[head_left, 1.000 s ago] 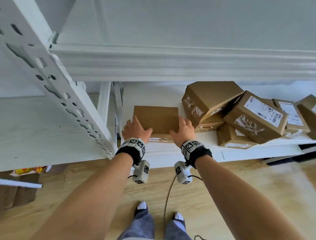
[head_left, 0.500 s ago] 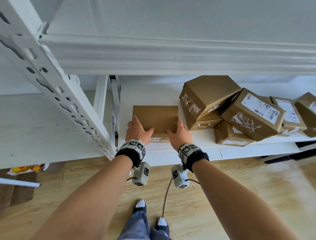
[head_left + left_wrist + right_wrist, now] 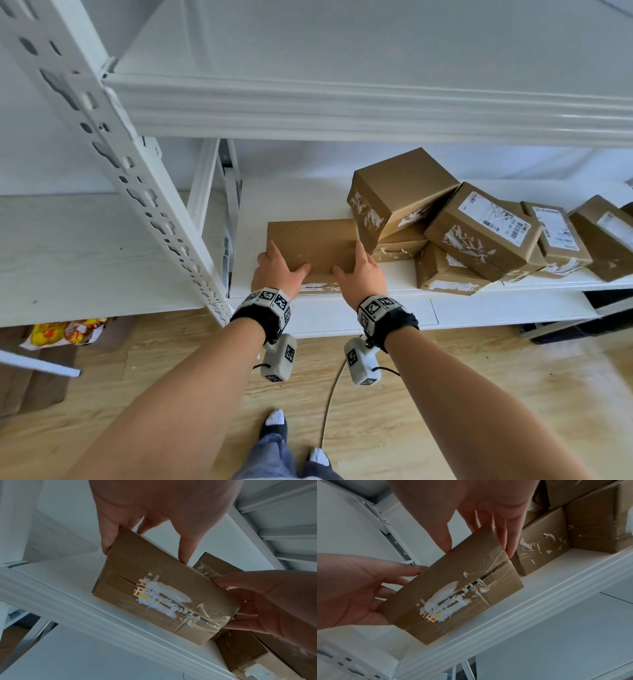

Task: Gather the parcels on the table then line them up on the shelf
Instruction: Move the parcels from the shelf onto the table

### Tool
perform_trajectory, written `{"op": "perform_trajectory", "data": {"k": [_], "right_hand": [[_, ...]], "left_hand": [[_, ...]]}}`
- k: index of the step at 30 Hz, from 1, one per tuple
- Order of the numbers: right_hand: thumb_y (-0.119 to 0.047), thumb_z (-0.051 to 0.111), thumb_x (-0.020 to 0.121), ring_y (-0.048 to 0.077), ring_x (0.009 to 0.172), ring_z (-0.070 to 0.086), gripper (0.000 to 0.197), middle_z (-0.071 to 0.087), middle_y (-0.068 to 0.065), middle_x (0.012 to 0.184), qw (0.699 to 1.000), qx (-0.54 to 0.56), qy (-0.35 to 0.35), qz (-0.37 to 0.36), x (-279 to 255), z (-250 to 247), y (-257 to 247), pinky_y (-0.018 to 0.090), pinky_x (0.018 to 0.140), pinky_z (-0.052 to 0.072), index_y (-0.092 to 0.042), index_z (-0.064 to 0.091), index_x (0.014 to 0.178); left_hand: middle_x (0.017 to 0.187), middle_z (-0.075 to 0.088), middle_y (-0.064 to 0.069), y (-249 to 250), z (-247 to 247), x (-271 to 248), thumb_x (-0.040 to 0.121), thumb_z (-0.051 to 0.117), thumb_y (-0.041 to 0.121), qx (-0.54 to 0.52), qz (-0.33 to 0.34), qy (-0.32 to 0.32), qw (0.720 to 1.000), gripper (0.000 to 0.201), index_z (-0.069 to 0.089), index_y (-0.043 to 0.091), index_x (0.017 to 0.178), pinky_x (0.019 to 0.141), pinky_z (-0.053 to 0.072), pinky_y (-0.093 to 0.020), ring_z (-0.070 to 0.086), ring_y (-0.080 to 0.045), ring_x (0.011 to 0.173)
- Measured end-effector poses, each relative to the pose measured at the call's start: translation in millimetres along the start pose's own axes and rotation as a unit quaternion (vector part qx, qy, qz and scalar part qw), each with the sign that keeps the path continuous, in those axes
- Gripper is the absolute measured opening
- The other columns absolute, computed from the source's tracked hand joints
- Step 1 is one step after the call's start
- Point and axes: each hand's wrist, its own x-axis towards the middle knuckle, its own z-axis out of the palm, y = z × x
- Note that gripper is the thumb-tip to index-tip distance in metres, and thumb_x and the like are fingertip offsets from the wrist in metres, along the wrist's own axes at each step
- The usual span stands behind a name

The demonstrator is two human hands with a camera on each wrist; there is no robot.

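A flat brown parcel (image 3: 311,245) lies on the white shelf (image 3: 479,308) near its front edge, at the left end. My left hand (image 3: 277,270) holds its left side and my right hand (image 3: 363,274) its right side, thumbs on top. The wrist views show the parcel's taped front face (image 3: 163,599) (image 3: 458,588) with white label scraps, pinched between the thumb and fingers of my left hand (image 3: 154,513) and of my right hand (image 3: 471,500). Its right edge meets a jumbled pile of brown parcels (image 3: 400,181); one of them (image 3: 479,229) carries a barcode label.
A perforated white upright (image 3: 144,192) stands just left of the parcel. The beam of the upper shelf (image 3: 342,109) hangs overhead. Bare shelf surface (image 3: 291,198) lies behind the parcel. Another white shelf (image 3: 85,257) lies to the left, with yellow packaging (image 3: 65,334) under it.
Both hands stay on the flat parcel's sides. The parcel has slid slightly right, closing the small gap to the pile. The head camera has shifted a little.
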Motion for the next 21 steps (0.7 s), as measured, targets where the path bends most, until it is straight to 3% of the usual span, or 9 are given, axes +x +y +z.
{"op": "perform_trajectory", "data": {"k": [12,21], "right_hand": [[-0.043,0.058,0.093,0.031,0.129,0.049,0.079,0.045,0.008,0.149,0.999,-0.011,0.01,-0.033,-30,-17,15,0.041,0.104,0.045,-0.015,0.019,0.156],[-0.047,0.055,0.093,0.032,0.124,0.052,0.077,0.051,0.008,0.143,0.999,-0.031,0.005,-0.043,-74,-7,15,0.04,0.102,0.045,-0.018,0.021,0.156]], "left_hand": [[0.147,0.039,-0.015,2,8,-43,0.089,0.056,0.066,-0.007,-0.016,0.007,1.0,0.1,0.007,0.014,0.159,0.097,0.046,-0.041,0.052,-0.035,0.126],[0.141,0.047,-0.013,-29,11,-81,0.086,0.054,0.072,0.013,-0.039,0.011,0.999,0.103,0.009,0.014,0.159,0.095,0.051,-0.042,0.056,-0.033,0.121]]}}
